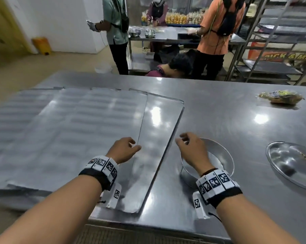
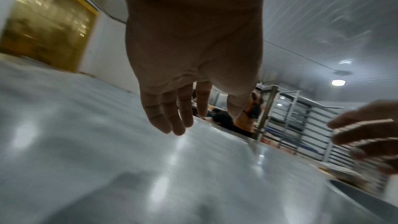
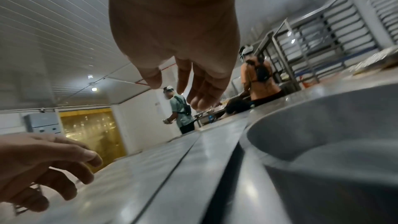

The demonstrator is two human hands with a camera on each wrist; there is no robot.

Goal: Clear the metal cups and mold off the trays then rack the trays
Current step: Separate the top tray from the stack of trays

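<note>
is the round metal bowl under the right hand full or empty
Empty, as far as shows: the round metal bowl stands upright on the steel table, its visible inner wall bare and shiny. The right hand hovers over its left side, hiding that part.

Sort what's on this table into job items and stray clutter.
Job: stacked trays; metal mold beside them, under the right hand; left hand over the trays; tray rack.
Stray: round metal plate; wrapped snack packet.
</note>
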